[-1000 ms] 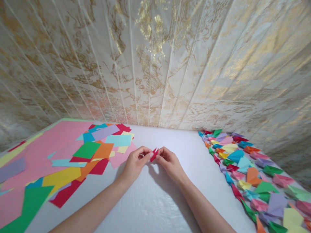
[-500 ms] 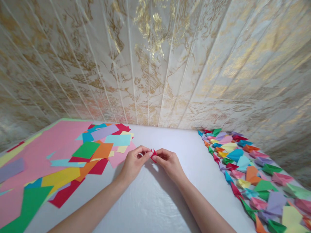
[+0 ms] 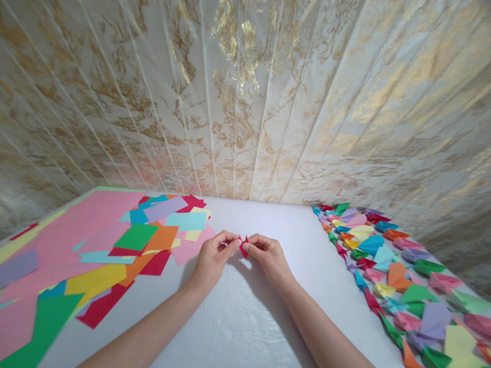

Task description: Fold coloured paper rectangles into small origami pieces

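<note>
Centrally, a small red paper (image 3: 244, 249) is pinched between the left hand (image 3: 215, 255) and the right hand (image 3: 270, 258).

By the thumb and forefinger of each hand, drawn almost together, the red paper is gripped from its two sides, with two points turned upward and one downward; the other fingers are curled in. Both forearms (image 3: 161, 322) are stretched forward, angled inward over the white table (image 3: 226, 327). To the left of the left hand, flat sheets (image 3: 97, 278) are spread in overlapping layers, an orange sheet (image 3: 164, 238) being partly covered by a green sheet (image 3: 136, 236). Well to the right of the right hand, folded papers (image 3: 412, 294) in many colours are set out. Beyond both hands, the table is backed by a gold-patterned backdrop (image 3: 238, 112).
</note>
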The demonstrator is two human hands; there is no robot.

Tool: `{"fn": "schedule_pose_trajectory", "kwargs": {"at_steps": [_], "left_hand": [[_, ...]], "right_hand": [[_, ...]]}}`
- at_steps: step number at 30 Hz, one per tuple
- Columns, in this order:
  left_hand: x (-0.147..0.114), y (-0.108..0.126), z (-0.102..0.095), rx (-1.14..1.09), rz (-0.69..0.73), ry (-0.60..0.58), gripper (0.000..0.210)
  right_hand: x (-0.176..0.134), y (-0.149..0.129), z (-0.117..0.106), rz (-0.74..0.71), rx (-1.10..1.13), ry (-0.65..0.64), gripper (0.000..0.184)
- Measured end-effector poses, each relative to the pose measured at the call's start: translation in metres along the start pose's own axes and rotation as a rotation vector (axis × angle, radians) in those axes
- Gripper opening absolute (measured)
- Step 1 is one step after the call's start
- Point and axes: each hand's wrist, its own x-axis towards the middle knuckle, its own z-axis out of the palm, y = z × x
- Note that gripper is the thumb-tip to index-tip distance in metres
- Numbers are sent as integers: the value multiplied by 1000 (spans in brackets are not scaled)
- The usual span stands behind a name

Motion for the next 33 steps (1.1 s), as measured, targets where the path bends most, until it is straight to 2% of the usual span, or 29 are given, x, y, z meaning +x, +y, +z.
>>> {"fn": "schedule_pose_trajectory", "kwargs": {"at_steps": [8,17,25,33], "left_hand": [[-2,1,6,-6,26,19,24],[-8,10,9,93,75,-64,26],[-8,10,11,180,174,13,16],[-9,4,12,256,138,-107,21]], "right_hand": [[-2,0,5,-46,-24,23,32],[-2,-3,5,-58,29,72,31],[-1,-1,7,-1,175,83,34],[0,2,7,-11,313,111,30]]}}
